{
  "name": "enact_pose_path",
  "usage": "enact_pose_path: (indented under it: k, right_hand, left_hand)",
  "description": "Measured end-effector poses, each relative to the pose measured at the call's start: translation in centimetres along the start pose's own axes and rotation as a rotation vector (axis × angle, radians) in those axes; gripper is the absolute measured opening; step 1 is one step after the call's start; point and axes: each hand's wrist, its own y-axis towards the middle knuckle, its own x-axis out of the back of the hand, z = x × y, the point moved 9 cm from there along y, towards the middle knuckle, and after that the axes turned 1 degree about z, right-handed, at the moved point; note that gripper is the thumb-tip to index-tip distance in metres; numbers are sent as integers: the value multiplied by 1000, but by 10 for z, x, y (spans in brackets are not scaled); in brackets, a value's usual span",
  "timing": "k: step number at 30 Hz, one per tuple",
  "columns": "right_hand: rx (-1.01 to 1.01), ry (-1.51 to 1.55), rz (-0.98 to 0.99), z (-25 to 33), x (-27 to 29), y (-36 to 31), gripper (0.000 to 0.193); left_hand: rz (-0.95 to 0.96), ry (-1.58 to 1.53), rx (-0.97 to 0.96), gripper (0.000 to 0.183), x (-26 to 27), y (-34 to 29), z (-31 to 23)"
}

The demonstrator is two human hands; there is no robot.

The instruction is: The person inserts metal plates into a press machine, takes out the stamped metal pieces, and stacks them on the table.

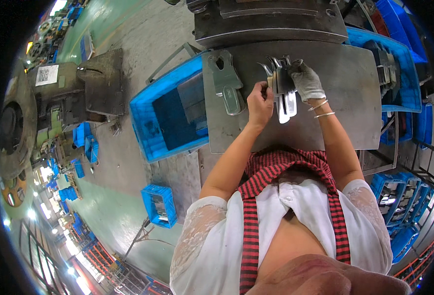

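Above the grey metal table (345, 103), a bunch of shiny metal parts (285, 104) with curved tips stands between my hands. My bare left hand (260, 105) is closed at the left edge of the bunch, fingers curled, thumb toward the parts. My right hand (307, 83), in a grey-white glove, grips the upper right side of the same bunch. Its fingertips are partly hidden among the parts. Left of my left hand, flat stamped metal pieces (225, 73) lie overlapping on the table, one with a dark cut-out near its top.
A heavy dark steel machine block (271, 29) borders the table's far edge. At the left is a large blue crate (140, 130); at the right, another blue crate (411, 83) holds metal parts. A smaller blue crate (170, 221) stands on the floor, lower left.
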Motion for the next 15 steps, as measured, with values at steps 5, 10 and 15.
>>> enact_pose_path:
  k: [5, 10, 15]
  right_hand:
    - [-85, -22, 300, -7, -8, 4, 26]
    - [-357, 730, 94, -15, 0, -16, 22]
    - [-252, 375, 31, 9, 18, -17, 22]
  left_hand:
    - [87, -13, -204, 17, -6, -8, -34]
    - [131, -134, 2, 14, -7, 2, -13]
    - [393, -284, 178, 23, -20, 2, 18]
